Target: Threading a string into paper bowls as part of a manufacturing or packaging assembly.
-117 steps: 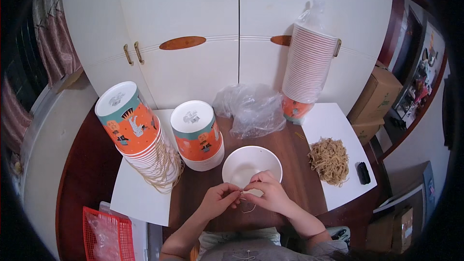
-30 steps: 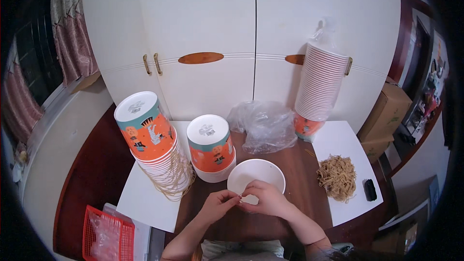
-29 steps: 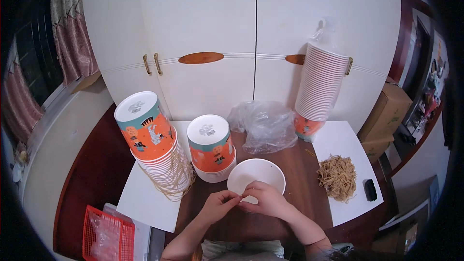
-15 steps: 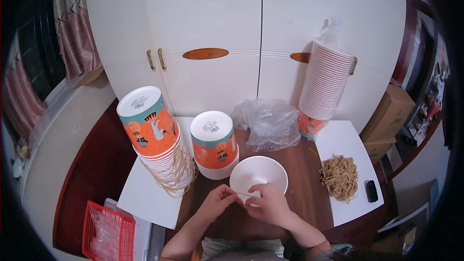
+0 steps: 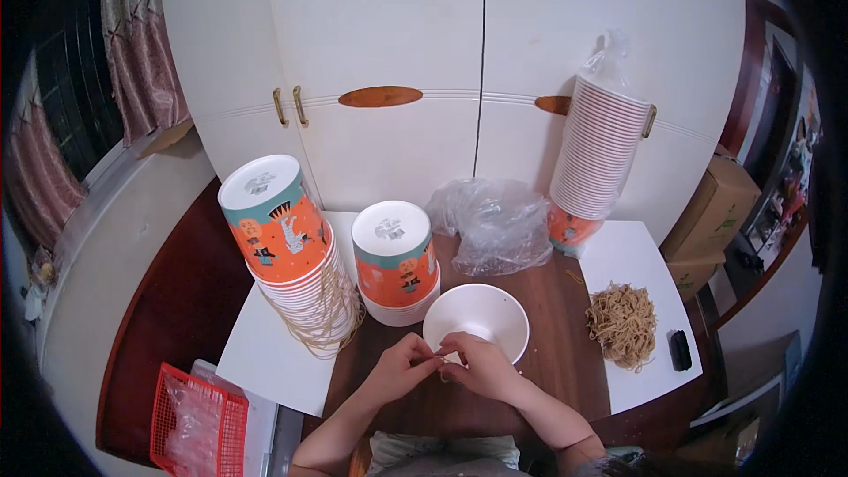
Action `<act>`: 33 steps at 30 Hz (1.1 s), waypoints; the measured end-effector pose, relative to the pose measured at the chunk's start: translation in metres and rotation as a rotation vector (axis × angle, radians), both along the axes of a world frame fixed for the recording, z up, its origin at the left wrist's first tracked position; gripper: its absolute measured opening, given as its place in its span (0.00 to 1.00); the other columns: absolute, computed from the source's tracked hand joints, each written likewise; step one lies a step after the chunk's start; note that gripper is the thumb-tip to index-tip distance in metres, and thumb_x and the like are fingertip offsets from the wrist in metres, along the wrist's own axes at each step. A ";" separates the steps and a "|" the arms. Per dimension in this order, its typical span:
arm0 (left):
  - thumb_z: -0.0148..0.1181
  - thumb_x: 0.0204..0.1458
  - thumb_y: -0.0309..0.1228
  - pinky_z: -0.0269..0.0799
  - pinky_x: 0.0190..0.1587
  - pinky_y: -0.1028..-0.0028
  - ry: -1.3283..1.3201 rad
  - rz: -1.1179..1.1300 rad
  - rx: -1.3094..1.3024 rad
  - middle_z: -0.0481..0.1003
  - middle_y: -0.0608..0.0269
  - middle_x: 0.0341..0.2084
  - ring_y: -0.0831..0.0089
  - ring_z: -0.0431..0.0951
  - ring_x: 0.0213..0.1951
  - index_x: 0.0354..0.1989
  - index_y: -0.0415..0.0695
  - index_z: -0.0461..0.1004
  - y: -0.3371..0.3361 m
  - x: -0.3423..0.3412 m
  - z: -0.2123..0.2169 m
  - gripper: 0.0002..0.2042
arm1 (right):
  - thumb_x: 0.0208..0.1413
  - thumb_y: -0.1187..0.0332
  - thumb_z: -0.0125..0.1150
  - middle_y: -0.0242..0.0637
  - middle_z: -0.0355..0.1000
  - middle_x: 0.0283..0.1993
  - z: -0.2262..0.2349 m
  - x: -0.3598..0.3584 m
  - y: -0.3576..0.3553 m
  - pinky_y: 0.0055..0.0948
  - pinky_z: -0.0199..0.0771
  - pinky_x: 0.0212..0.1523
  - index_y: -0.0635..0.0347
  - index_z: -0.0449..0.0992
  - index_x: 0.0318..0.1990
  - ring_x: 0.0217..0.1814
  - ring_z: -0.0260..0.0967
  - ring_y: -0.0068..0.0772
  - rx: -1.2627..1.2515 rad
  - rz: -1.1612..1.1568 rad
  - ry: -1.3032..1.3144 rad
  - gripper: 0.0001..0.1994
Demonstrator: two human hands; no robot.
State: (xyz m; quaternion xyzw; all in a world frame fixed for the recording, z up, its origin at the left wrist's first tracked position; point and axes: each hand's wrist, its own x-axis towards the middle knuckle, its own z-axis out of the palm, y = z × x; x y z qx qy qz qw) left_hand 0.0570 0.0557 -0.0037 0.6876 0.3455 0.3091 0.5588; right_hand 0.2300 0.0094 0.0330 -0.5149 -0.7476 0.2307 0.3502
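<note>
My left hand point(image 5: 402, 366) and my right hand point(image 5: 481, 368) meet at the near rim of a white paper bowl point(image 5: 495, 312). Both are closed, fingertips pinched together around a thin tan rubber band point(image 5: 444, 377), mostly hidden by the fingers; a bit of it shows below them. The bowl's open side faces up. Just left of it, a short stack of orange and teal paper tubs point(image 5: 396, 269) stands upside down. Farther left rises a taller upside-down stack point(image 5: 281, 230), with several loose rubber bands point(image 5: 331, 314) draped down its right side.
A heap of tan rubber bands point(image 5: 622, 325) lies on the table's right white panel beside a small black object point(image 5: 679, 351). Behind the bowl are a crumpled clear bag point(image 5: 499, 228) and a tall bagged tub stack point(image 5: 598, 146). A red basket point(image 5: 199, 420) sits lower left.
My hands have drawn closer together, and the strand stretched between them is now bunched at the fingertips. The whole view has shifted very slightly.
</note>
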 end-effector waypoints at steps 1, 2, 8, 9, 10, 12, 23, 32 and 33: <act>0.56 0.47 0.27 0.67 0.32 0.81 -0.049 -0.007 -0.051 0.71 0.63 0.26 0.80 0.72 0.31 0.31 0.39 0.63 0.001 0.000 -0.002 0.09 | 0.41 0.69 0.62 0.38 0.70 0.32 0.000 -0.001 0.000 0.29 0.68 0.30 0.60 0.67 0.38 0.30 0.68 0.35 0.027 -0.004 0.057 0.16; 0.56 0.47 0.27 0.67 0.32 0.81 -0.098 -0.014 -0.103 0.71 0.63 0.26 0.80 0.72 0.31 0.32 0.39 0.62 0.001 0.000 -0.004 0.09 | 0.41 0.69 0.62 0.38 0.70 0.32 -0.002 0.000 0.001 0.29 0.68 0.30 0.60 0.67 0.38 0.30 0.68 0.35 0.025 -0.002 0.056 0.16; 0.56 0.47 0.26 0.66 0.31 0.82 -0.080 0.072 -0.156 0.70 0.64 0.26 0.81 0.71 0.29 0.33 0.39 0.63 -0.002 0.000 0.000 0.09 | 0.41 0.70 0.63 0.34 0.70 0.29 -0.010 0.003 0.004 0.25 0.66 0.25 0.61 0.65 0.36 0.24 0.65 0.30 0.091 0.059 0.049 0.15; 0.56 0.47 0.26 0.66 0.31 0.82 -0.082 0.075 -0.162 0.70 0.64 0.26 0.81 0.71 0.29 0.33 0.39 0.63 -0.005 -0.001 -0.003 0.09 | 0.41 0.72 0.61 0.35 0.71 0.28 -0.005 0.004 0.005 0.26 0.67 0.25 0.60 0.63 0.36 0.25 0.67 0.31 0.002 0.058 0.077 0.15; 0.57 0.46 0.26 0.66 0.30 0.82 -0.117 0.183 -0.053 0.70 0.65 0.25 0.82 0.70 0.28 0.32 0.39 0.64 -0.008 -0.003 -0.006 0.09 | 0.42 0.73 0.60 0.35 0.71 0.28 -0.003 0.004 0.005 0.28 0.67 0.26 0.60 0.61 0.35 0.26 0.68 0.32 -0.086 0.055 0.104 0.14; 0.57 0.45 0.26 0.66 0.29 0.82 -0.156 0.287 0.058 0.70 0.65 0.24 0.82 0.70 0.26 0.32 0.39 0.66 -0.017 -0.004 -0.011 0.08 | 0.42 0.73 0.60 0.34 0.71 0.27 -0.007 0.006 0.007 0.26 0.65 0.23 0.59 0.61 0.35 0.23 0.66 0.29 -0.124 0.025 0.123 0.15; 0.62 0.37 0.27 0.69 0.26 0.75 0.099 0.498 0.515 0.71 0.62 0.21 0.69 0.72 0.24 0.29 0.44 0.73 -0.042 0.019 -0.033 0.08 | 0.44 0.72 0.59 0.32 0.70 0.25 -0.013 0.004 0.009 0.23 0.61 0.18 0.58 0.59 0.36 0.17 0.60 0.22 -0.178 0.034 0.172 0.15; 0.61 0.33 0.21 0.70 0.27 0.74 0.128 0.567 0.959 0.73 0.63 0.23 0.68 0.73 0.25 0.29 0.43 0.73 -0.029 0.010 -0.021 0.11 | 0.44 0.73 0.59 0.32 0.69 0.26 -0.012 0.003 0.010 0.22 0.59 0.18 0.59 0.61 0.35 0.17 0.57 0.21 -0.183 0.034 0.193 0.13; 0.61 0.33 0.21 0.70 0.27 0.74 0.096 0.540 0.987 0.73 0.63 0.23 0.68 0.74 0.25 0.28 0.43 0.73 -0.028 0.011 -0.020 0.11 | 0.44 0.73 0.59 0.32 0.69 0.26 -0.012 0.004 0.010 0.22 0.60 0.18 0.59 0.61 0.35 0.17 0.57 0.21 -0.159 0.045 0.195 0.13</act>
